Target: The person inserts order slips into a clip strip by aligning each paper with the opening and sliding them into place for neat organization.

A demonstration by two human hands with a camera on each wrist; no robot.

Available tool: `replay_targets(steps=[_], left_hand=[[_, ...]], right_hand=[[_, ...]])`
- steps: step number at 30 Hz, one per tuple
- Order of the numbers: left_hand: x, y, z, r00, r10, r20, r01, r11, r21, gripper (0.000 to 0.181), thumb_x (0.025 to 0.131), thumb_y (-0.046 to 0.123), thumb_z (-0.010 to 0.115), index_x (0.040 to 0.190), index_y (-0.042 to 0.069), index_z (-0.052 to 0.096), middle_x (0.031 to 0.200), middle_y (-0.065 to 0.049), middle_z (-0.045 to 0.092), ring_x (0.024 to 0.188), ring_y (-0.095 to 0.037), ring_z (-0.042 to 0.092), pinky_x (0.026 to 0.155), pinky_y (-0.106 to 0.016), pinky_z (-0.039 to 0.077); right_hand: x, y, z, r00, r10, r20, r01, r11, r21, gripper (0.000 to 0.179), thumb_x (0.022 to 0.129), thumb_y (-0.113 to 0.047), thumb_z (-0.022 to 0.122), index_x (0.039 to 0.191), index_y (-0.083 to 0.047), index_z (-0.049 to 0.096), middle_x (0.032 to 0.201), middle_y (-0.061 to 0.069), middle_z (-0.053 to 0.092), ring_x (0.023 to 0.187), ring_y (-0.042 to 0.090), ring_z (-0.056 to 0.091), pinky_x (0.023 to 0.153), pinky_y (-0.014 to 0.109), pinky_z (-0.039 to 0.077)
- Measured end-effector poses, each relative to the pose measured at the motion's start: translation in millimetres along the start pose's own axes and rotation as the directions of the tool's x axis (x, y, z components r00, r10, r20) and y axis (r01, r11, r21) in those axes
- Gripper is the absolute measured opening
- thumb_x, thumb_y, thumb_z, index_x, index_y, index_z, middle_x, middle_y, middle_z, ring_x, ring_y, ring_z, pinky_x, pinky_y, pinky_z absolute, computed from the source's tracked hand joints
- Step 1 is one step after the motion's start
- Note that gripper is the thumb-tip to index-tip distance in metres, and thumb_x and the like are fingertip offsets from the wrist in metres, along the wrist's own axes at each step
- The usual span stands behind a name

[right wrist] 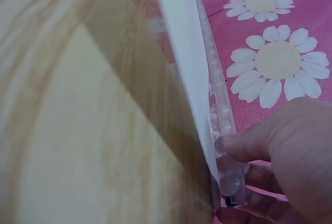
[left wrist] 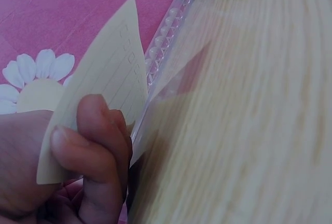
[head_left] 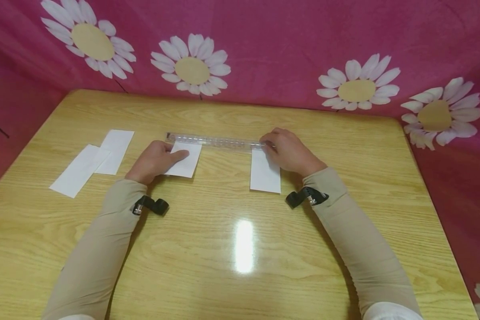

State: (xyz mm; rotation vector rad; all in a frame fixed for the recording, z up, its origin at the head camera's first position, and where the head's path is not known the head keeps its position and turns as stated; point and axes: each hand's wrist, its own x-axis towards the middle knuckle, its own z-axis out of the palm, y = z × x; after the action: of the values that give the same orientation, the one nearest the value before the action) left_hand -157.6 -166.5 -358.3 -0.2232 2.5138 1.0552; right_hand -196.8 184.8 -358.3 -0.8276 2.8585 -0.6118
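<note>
A long clear plastic strip with a row of round bumps lies crosswise on the table. My left hand pinches a white paper card between thumb and fingers at the strip's left end. In the left wrist view, the card is tilted up and shows printed lines and small boxes. My right hand grips the strip's right end, with the thumb on the strip in the right wrist view. Another white card meets the strip beside that hand; whether it is slotted in, I cannot tell.
Two more white cards, one overlapping the other, lie on the left of the wooden table. Behind the table hangs a pink cloth with large daisies. Black mounts sit on both wrists.
</note>
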Motion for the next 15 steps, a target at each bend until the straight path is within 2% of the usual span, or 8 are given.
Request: replay_targets(steps=[9, 15], left_hand=[[2.5, -0.1, 1.1, 1.000, 0.001, -0.015, -0.001, 1.000, 0.019, 0.046, 0.098, 0.051, 0.064, 0.093, 0.006, 0.060, 0.082, -0.004, 0.041, 0.076, -0.020, 0.043, 0.067, -0.033, 0.036], [5.1, 0.2, 2.7, 1.000, -0.011, -0.018, 0.011, 1.000, 0.012, 0.046, 0.098, 0.051, 0.065, 0.100, 0.004, 0.065, 0.082, -0.004, 0.043, 0.077, -0.020, 0.045, 0.066, -0.033, 0.036]], right_hand=[[-0.1, -0.7, -0.5, 1.000, 0.008, 0.000, -0.008, 1.000, -0.013, 0.032, 0.104, -0.015, 0.058, 0.130, 0.000, 0.067, 0.114, 0.018, 0.068, 0.105, 0.033, 0.062, 0.102, 0.048, 0.049], [0.2, -1.2, -1.0, 1.000, 0.013, 0.007, -0.013, 1.000, -0.014, 0.033, 0.104, -0.016, 0.057, 0.130, 0.000, 0.067, 0.116, 0.018, 0.068, 0.107, 0.033, 0.062, 0.103, 0.048, 0.049]])
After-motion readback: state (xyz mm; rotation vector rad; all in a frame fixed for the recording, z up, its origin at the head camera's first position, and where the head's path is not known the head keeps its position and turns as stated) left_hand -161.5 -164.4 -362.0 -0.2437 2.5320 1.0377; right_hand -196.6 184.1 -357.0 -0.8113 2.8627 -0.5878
